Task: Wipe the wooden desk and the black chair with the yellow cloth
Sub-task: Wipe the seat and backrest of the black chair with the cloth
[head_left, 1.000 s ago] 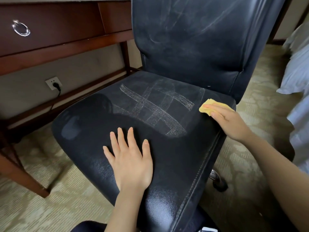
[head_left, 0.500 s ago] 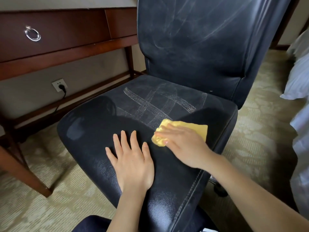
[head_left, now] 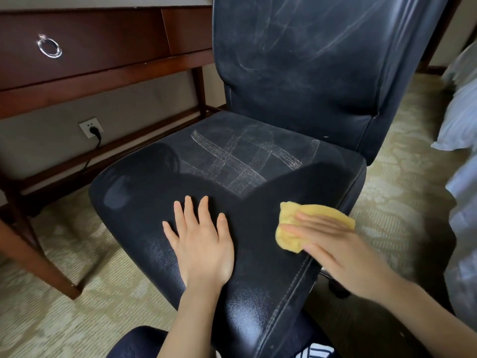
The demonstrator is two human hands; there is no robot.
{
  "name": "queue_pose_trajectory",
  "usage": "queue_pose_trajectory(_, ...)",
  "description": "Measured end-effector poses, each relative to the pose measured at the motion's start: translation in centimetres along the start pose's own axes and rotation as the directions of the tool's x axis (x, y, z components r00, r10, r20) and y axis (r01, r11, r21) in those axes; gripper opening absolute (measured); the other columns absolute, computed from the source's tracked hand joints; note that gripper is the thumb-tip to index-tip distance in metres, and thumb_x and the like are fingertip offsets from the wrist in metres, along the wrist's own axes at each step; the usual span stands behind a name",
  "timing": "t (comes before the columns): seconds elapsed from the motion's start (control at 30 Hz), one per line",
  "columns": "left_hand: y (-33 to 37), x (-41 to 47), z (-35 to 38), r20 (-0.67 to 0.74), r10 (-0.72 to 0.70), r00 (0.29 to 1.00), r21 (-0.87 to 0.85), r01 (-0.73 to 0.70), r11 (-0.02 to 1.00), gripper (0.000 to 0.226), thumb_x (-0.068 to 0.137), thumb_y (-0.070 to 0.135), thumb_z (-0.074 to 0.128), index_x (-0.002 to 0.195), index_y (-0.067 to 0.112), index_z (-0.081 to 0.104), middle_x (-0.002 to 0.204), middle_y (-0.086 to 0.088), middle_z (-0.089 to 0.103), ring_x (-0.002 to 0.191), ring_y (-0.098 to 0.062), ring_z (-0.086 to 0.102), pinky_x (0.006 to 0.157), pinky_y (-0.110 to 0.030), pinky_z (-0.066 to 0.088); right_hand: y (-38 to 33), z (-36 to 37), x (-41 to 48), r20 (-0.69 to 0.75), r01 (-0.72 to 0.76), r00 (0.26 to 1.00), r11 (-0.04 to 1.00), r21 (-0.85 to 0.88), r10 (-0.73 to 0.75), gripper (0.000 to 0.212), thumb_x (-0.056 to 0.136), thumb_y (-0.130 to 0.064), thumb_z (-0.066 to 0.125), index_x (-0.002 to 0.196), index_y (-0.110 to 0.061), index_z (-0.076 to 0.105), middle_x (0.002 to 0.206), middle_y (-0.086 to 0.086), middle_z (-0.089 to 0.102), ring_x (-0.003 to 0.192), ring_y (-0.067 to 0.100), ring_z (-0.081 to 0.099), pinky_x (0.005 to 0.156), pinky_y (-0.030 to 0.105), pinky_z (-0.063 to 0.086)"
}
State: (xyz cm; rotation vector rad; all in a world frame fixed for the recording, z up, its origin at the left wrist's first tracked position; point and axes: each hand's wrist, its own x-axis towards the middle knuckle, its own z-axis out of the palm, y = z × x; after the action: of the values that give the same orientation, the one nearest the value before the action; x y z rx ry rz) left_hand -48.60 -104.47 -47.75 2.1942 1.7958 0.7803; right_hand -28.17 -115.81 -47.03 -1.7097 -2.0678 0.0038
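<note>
The black chair (head_left: 258, 156) fills the middle of the view, its seat marked with pale crossing streaks and its backrest smeared. My left hand (head_left: 201, 241) rests flat on the front of the seat, fingers spread. My right hand (head_left: 335, 246) presses the yellow cloth (head_left: 304, 223) onto the seat near its right edge with straight fingers; the hand is motion-blurred. The wooden desk (head_left: 103, 73) stands at the left behind the chair, with a ring pull on its drawer.
A wall socket (head_left: 90, 128) with a black plug and cable sits under the desk. Desk legs and a low crossbar run along the left. White bedding (head_left: 462, 120) hangs at the right edge. Patterned carpet surrounds the chair. My knee shows at the bottom.
My right hand swept the yellow cloth from the seat's back right corner toward the middle, then back to the right front edge. My left hand stayed flat on the seat.
</note>
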Motion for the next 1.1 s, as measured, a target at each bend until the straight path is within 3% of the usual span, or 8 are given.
queue_pose_trajectory(0.13,-0.2,0.0,0.2,-0.037,0.019,0.999,-0.009,-0.019,1.000,0.078,0.081,0.053,0.000,0.147,0.024,0.029,0.159,-0.004,0.016,0.147,-0.020,-0.003,0.116,-0.043,-0.009,4.6,-0.8,-0.3,-0.092,-0.145,0.985,0.989,0.018,0.146,0.039,0.098,-0.037,0.037,0.137,-0.033,0.040,0.136,-0.019,0.042,0.135,-0.006,0.026,0.108,0.008,0.016)
queue_pose_trajectory(0.23,-0.2,-0.1,0.2,-0.037,0.020,0.999,-0.006,-0.020,1.000,0.081,0.079,0.054,-0.002,0.147,0.024,0.029,0.159,-0.004,0.016,0.147,-0.020,-0.002,0.116,-0.043,-0.010,7.8,-1.6,0.8,-0.145,-0.273,0.949,0.959,0.073,0.281,0.037,0.098,-0.024,0.045,0.135,-0.028,0.044,0.132,-0.018,0.042,0.132,-0.001,0.029,0.103,0.003,0.013)
queue_pose_trajectory(0.37,-0.1,0.0,0.2,-0.033,0.011,0.999,-0.009,-0.011,1.000,0.069,0.086,0.048,0.010,0.147,0.022,0.030,0.159,-0.005,0.017,0.148,-0.020,-0.001,0.116,-0.043,-0.009,12.6,-2.2,3.4,-0.132,-0.424,0.892,0.901,0.091,0.433,0.037,0.100,-0.020,0.043,0.136,-0.024,0.050,0.137,-0.016,0.042,0.135,0.008,0.032,0.105,0.011,0.016)
queue_pose_trajectory(0.47,-0.1,0.0,0.3,-0.045,0.020,0.999,0.004,-0.020,1.000,0.078,0.081,0.053,0.001,0.147,0.023,0.031,0.158,-0.005,0.018,0.148,-0.021,0.000,0.116,-0.044,-0.008,15.4,-2.3,5.8,-0.106,-0.510,0.848,0.854,0.101,0.519,0.037,0.101,-0.022,0.039,0.137,-0.022,0.049,0.146,-0.006,0.043,0.140,0.013,0.029,0.107,0.015,0.015)
queue_pose_trajectory(0.63,0.1,-0.1,0.4,-0.050,0.016,0.999,0.019,-0.015,1.000,0.082,0.078,0.053,-0.003,0.146,0.023,0.031,0.158,-0.004,0.019,0.147,-0.021,0.000,0.116,-0.045,-0.008,14.4,-1.8,8.3,-0.215,-0.624,0.742,0.771,0.126,0.636,0.038,0.102,-0.015,0.035,0.137,-0.015,0.049,0.145,0.006,0.044,0.137,0.023,0.032,0.106,0.022,0.016)
queue_pose_trajectory(0.73,0.1,-0.2,0.5,-0.046,0.005,0.999,0.040,-0.003,0.999,0.082,0.078,0.053,-0.004,0.146,0.024,0.030,0.158,-0.004,0.019,0.147,-0.021,0.000,0.117,-0.045,-0.008,12.5,-1.4,8.2,-0.230,-0.606,0.754,0.786,0.120,0.616,0.037,0.101,-0.016,0.038,0.134,-0.017,0.053,0.143,0.005,0.047,0.136,0.022,0.033,0.106,0.021,0.015)
queue_pose_trajectory(0.93,0.3,-0.2,0.3,-0.045,-0.001,0.999,0.043,0.003,0.999,0.083,0.077,0.053,-0.005,0.147,0.024,0.029,0.159,-0.005,0.017,0.147,-0.020,-0.002,0.116,-0.044,-0.009,6.2,1.0,5.9,-0.209,-0.426,0.884,0.905,0.010,0.419,0.040,0.096,-0.027,0.035,0.128,-0.027,0.059,0.137,-0.007,0.053,0.135,0.016,0.040,0.113,0.033,0.022)
queue_pose_trajectory(1.1,0.1,0.0,0.3,-0.033,-0.008,0.999,0.060,0.010,0.998,0.076,0.081,0.052,0.002,0.147,0.024,0.029,0.159,-0.004,0.016,0.147,-0.020,-0.002,0.116,-0.044,-0.008,-0.7,1.8,3.9,-0.156,-0.303,0.941,0.953,0.001,0.300,0.047,0.089,-0.032,0.031,0.128,-0.039,0.055,0.130,-0.025,0.046,0.126,-0.010,0.027,0.111,0.013,0.003)
